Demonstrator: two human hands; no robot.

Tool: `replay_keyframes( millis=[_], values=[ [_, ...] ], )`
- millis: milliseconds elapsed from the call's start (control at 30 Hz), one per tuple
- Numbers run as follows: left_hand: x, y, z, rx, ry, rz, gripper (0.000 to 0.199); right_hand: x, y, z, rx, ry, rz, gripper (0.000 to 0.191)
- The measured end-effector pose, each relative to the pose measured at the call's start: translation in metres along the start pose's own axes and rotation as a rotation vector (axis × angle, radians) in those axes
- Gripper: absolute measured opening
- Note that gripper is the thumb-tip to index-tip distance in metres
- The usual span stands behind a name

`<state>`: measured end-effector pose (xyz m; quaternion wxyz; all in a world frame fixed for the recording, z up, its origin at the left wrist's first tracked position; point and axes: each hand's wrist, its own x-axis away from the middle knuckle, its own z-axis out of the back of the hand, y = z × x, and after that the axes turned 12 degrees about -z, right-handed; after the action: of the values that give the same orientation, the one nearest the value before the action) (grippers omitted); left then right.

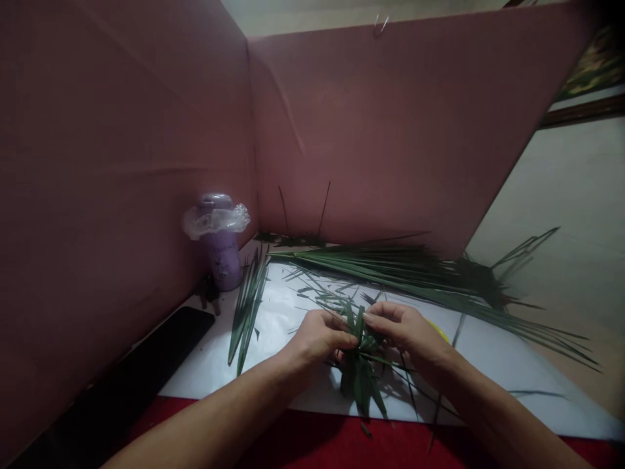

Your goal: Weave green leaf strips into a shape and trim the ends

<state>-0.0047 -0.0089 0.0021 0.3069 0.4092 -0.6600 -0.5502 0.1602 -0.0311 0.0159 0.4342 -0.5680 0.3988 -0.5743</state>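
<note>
Between my two hands is a bundle of folded green palm leaf strips point(362, 384), its broad ends fanning down over the front of the white sheet. My left hand point(322, 335) is closed on the left side of the bundle, thumb pressed across it. On the other side, my right hand point(398, 326) pinches an upright strip near the top with thumb and forefinger. Thin strips trail from the bundle to the right, under my right forearm. Cut leaf scraps point(322, 293) lie scattered just behind my hands.
A large palm frond point(381, 264) stretches along the back of the white sheet point(278, 312). Loose leaf blades point(247, 312) lie at left, near a purple tumbler point(224, 260) with plastic around it. A black phone-like slab point(188, 332) sits front left. Pink panels point(361, 130) stand behind.
</note>
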Motion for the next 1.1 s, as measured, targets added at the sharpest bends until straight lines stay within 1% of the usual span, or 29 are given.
replay_keyframes(
  millis=[100,167,233,300,400,567,700,800,933,1033,1100],
  values=[
    [-0.0013,-0.0001,-0.0002,0.058,0.094,-0.011,0.012,-0.0032,0.0010,0.0005,-0.012,0.034,0.021,0.040],
    [-0.0015,0.0011,-0.0004,0.110,0.151,-0.021,0.013,-0.0035,0.0013,0.0009,-0.009,0.042,0.008,0.042],
    [-0.0012,0.0029,-0.0005,0.128,0.193,-0.017,0.014,-0.0020,0.0010,0.0015,0.022,0.014,-0.011,0.042],
    [-0.0008,0.0042,-0.0004,0.137,0.210,-0.019,0.015,0.0001,0.0005,0.0021,0.069,-0.033,-0.013,0.040],
    [-0.0011,0.0044,-0.0003,0.138,0.219,-0.029,0.015,0.0019,-0.0002,0.0030,0.100,-0.067,0.012,0.039],
    [-0.0022,0.0036,-0.0010,0.109,0.237,-0.057,0.016,0.0032,-0.0010,0.0023,0.080,-0.052,0.003,0.031],
    [-0.0019,0.0032,-0.0008,0.131,0.242,-0.050,0.016,0.0039,-0.0017,0.0010,0.094,-0.039,-0.012,0.030],
    [-0.0014,0.0036,-0.0005,0.145,0.225,-0.045,0.016,0.0035,-0.0022,0.0007,0.119,-0.034,0.000,0.032],
    [0.0002,0.0059,-0.0012,0.080,0.194,-0.034,0.015,0.0026,-0.0021,0.0002,0.128,-0.034,0.000,0.029],
    [0.0011,0.0069,-0.0016,0.033,0.160,-0.042,0.014,0.0018,-0.0007,-0.0002,0.083,-0.067,-0.041,0.030],
    [0.0011,0.0067,-0.0015,0.026,0.150,-0.048,0.013,0.0013,0.0006,0.0001,0.057,-0.096,-0.044,0.030]
  ],
)
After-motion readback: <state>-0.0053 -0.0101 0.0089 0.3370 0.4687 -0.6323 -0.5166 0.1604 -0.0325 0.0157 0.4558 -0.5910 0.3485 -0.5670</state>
